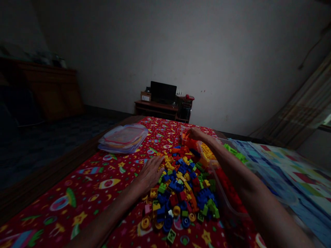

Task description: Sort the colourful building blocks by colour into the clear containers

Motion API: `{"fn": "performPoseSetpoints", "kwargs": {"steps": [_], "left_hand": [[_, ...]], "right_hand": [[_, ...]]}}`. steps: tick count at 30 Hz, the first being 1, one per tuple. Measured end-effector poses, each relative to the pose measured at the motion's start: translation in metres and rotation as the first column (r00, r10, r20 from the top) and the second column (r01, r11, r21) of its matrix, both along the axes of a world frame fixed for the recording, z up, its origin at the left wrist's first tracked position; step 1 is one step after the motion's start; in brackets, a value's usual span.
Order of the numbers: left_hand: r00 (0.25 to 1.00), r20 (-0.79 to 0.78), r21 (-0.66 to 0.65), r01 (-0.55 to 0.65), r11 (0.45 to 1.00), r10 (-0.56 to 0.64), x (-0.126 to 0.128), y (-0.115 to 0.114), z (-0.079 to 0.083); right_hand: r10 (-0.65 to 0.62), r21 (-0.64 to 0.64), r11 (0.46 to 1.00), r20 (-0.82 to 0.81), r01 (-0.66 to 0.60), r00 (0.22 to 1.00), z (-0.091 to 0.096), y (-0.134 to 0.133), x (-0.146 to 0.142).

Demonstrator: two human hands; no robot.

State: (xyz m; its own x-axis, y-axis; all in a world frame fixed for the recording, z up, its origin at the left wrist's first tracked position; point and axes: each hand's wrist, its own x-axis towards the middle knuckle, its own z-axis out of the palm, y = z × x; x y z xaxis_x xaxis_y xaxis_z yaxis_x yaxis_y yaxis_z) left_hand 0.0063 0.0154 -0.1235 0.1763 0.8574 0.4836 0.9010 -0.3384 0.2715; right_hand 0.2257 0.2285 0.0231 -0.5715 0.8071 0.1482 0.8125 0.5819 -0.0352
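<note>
A loose pile of toy building bricks (181, 186) in blue, yellow, green, red and orange lies on a red patterned cloth (108, 186). My left hand (152, 170) rests at the pile's left edge, fingers stretched out and touching yellow pieces. Over a clear plastic box of orange bricks (190, 143) at the far end, my right hand (196, 133) has its fingers bent down and drawn together; what they hold, if anything, is hidden. Nearer along the right side are yellow bricks (207, 151) in one box and red bricks (229, 189) in another, partly behind my right forearm.
Stacked clear lids (124, 137) lie at the cloth's far left. Green bricks (234, 152) sit in a container beyond my right arm, beside a checked cloth (269, 162). A low desk (156, 106) with a monitor (163, 92) stands against the wall; a wooden cabinet (51, 89) is at left.
</note>
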Motion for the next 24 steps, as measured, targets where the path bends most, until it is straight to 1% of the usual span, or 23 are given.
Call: {"fn": "performPoseSetpoints", "kwargs": {"steps": [4, 9, 12, 15, 20, 24], "left_hand": [[1.0, 0.007, 0.0, -0.012, 1.0, 0.012, 0.0, -0.001, 0.0], [0.999, -0.014, -0.022, -0.035, 0.999, 0.035, 0.001, 0.0, 0.001], [0.999, -0.016, -0.037, -0.034, 0.999, 0.034, 0.002, 0.0, 0.002], [0.999, -0.013, -0.03, -0.044, 0.999, 0.044, 0.003, -0.001, 0.004], [1.0, -0.02, -0.034, -0.021, 0.999, 0.02, 0.002, -0.002, 0.005], [0.999, -0.022, -0.055, -0.024, 0.998, 0.023, 0.001, -0.001, 0.007]], "right_hand": [[0.02, -0.005, 1.0, 0.025, -0.02, 0.999, -0.007, 0.0, -0.006], [0.037, 0.041, 0.998, 0.003, -0.037, 0.999, -0.003, -0.004, -0.001], [0.081, 0.039, 0.996, 0.022, -0.082, 0.996, -0.001, -0.013, 0.006], [0.115, 0.013, 0.993, 0.056, -0.116, 0.992, -0.004, -0.026, 0.013], [0.121, -0.015, 0.993, 0.088, -0.12, 0.989, -0.012, -0.041, 0.019], [0.118, -0.02, 0.993, 0.108, -0.117, 0.987, -0.013, -0.049, 0.019]]}}
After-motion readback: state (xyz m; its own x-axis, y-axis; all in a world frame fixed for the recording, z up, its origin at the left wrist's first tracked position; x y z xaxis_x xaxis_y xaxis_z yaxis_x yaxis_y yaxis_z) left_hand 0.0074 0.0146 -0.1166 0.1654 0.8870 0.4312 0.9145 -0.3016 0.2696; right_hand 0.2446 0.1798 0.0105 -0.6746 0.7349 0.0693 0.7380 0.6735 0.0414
